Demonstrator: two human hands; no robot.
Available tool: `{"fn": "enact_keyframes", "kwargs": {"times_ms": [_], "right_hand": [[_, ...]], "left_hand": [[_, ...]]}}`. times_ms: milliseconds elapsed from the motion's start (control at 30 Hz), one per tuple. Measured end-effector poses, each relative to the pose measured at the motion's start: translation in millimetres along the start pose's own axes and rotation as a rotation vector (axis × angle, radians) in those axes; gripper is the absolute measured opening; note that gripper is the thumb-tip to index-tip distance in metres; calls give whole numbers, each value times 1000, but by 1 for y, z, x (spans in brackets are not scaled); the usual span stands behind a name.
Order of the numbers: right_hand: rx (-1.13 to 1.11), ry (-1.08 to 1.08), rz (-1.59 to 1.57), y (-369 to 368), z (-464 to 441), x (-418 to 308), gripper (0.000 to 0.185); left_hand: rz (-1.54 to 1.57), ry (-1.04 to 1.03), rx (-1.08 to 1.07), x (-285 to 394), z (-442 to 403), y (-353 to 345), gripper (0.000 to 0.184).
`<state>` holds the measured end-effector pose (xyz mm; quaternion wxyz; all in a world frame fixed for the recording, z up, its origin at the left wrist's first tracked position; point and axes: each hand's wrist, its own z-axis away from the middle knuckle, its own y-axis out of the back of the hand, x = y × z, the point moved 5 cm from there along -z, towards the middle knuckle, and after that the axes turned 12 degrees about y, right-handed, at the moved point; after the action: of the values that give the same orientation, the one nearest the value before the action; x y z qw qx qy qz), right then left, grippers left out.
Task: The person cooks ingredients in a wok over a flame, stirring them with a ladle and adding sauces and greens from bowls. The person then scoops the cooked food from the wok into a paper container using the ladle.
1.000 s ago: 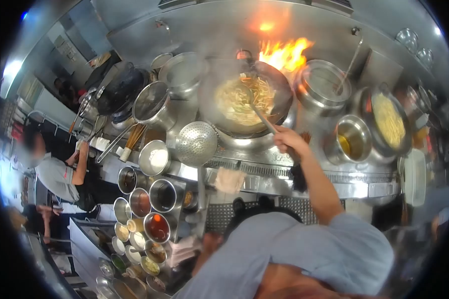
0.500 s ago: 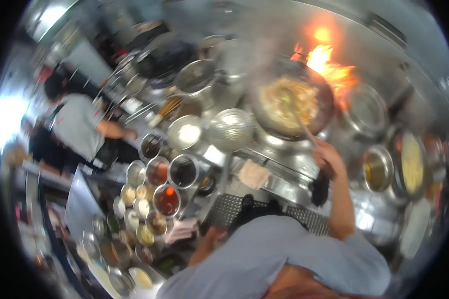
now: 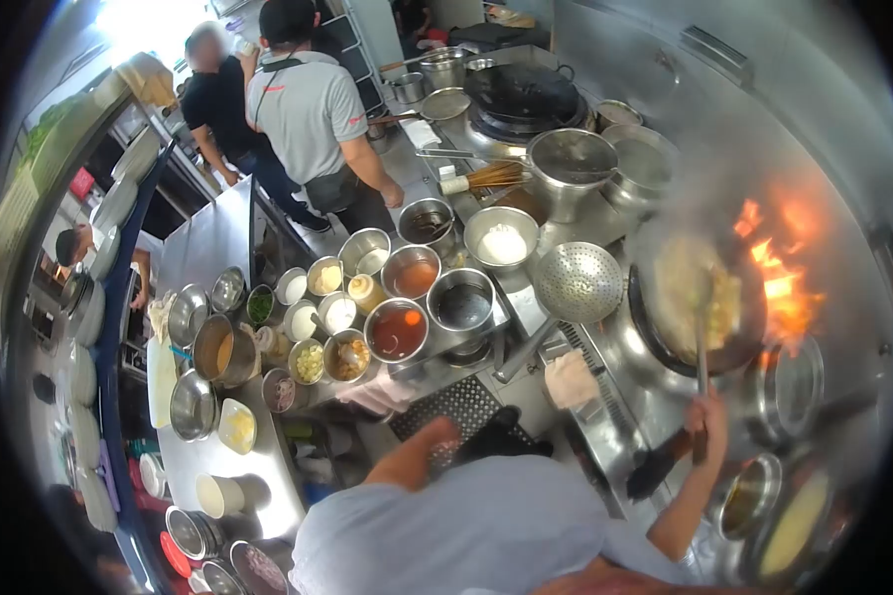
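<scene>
I log food (image 3: pixel 726 305) already in the wok (image 3: pixel 647 322); right hand (image 3: pixel 706 421) grips ladle (image 3: pixel 702 349) across near edge; left hand's (image 3: pixel 439 436) grip unclear.

pale grey short-sleeved shirt (image 3: pixel 456 526), dark shoes (image 3: pixel 507 416)

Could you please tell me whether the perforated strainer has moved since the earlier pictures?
No, not visibly: judged against the slotted strip along the stove's front, the perforated strainer lies in the same place; the camera view has turned.
</scene>
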<state>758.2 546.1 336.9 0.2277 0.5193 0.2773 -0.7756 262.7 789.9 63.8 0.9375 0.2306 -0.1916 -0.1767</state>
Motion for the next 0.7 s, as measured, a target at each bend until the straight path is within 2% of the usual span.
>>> {"fn": "enact_keyframes", "kwargs": {"times_ms": [67, 100, 133, 167, 233, 267, 300, 333, 367, 400, 433, 467, 500, 567, 600, 633, 700], "right_hand": [[46, -73, 52, 10, 38, -19, 70], [34, -77, 56, 12, 38, -21, 70], [36, 19, 403, 22, 36, -28, 72], [60, 146, 560, 31, 25, -25, 72], [167, 377, 914, 47, 5, -20, 74], [267, 177, 798, 11, 3, -40, 74], [275, 230, 846, 22, -31, -21, 75], [222, 221, 699, 9, -44, -17, 73], [164, 167, 389, -1, -53, -5, 69], [151, 93, 264, -23, -40, -13, 62], [187, 21, 54, -16, -34, 2, 59], [50, 26, -59, -25, -13, -7, 58], [57, 16, -123, -35, 19, -23, 59], [155, -69, 8, -21, 60, -43, 63], [125, -33, 135, -9, 68, -46, 64], [79, 2, 270, 1, 69, -51, 65], [137, 59, 681, -6, 59, -74, 68]], "left_hand": [[32, 82, 58, -5, 10, 6, 17], [41, -13, 139, -11, 6, 3, 19], [44, -59, 177, -16, 2, -4, 20], [45, -105, 215, -24, -5, -14, 20], [238, 74, 57, -44, -18, -40, 22], [290, 132, 2, -48, -17, -46, 23], [65, 12, 15, -37, -1, -47, 23], [-74, -61, -1, -32, 5, -47, 23], [-208, -140, -9, -27, 11, -48, 23], [-275, -208, 1, -25, 11, -46, 24], [-294, -270, 15, -28, 3, -46, 25], [-256, -319, 26, -33, -7, -43, 26], [-212, -370, 29, -37, -20, -43, 26], [-138, -466, 38, -45, -49, -39, 28], [-131, -519, 50, -45, -58, -34, 29], [-224, -554, 147, -37, -59, -28, 29], [-378, -607, 357, -29, -40, -25, 29]]}}
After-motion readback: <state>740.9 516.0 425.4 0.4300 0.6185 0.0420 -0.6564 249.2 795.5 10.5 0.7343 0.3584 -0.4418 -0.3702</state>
